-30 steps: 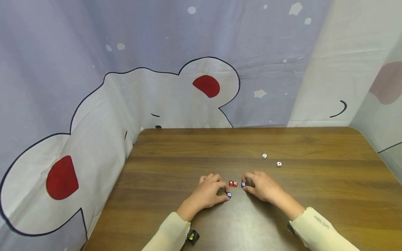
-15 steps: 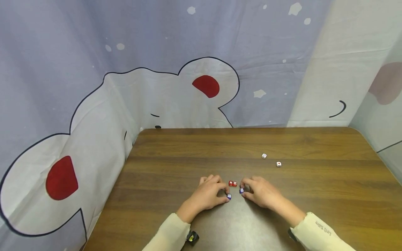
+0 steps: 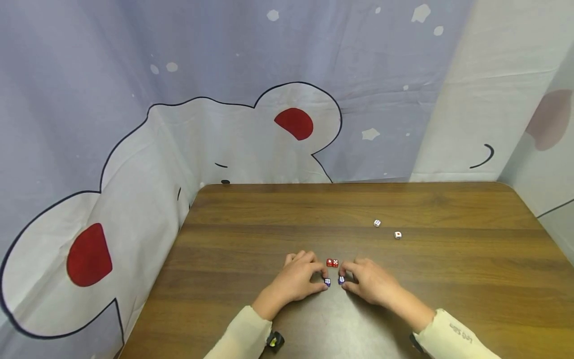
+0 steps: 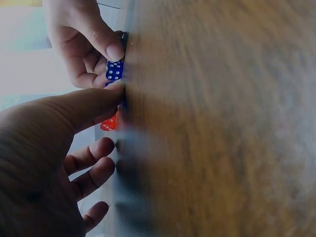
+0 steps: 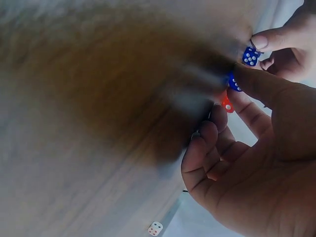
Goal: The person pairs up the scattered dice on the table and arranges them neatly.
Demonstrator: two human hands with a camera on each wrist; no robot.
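My left hand [image 3: 294,277] pinches a blue die [image 3: 327,282] between thumb and index finger on the wooden table. Facing it, my right hand [image 3: 371,281] pinches a second blue die [image 3: 342,280] the same way, a small gap away. Just beyond this pair, two red dice [image 3: 332,263] lie side by side. In the left wrist view the left thumb mostly covers its die, while the right hand's blue die [image 4: 114,70] shows white pips. The right wrist view shows the left hand's blue die [image 5: 251,56] past the right thumb.
Two white dice [image 3: 377,223] [image 3: 398,235] lie farther back on the right of the wooden table [image 3: 251,214]. Behind the table's far edge hangs a printed curtain [image 3: 381,89]. A black wrist device [image 3: 275,341] sits at the left sleeve.
My right hand has brought its blue die nearer to me and leftward, closer to the other blue die. My left hand has barely shifted; the red and white dice stay put.
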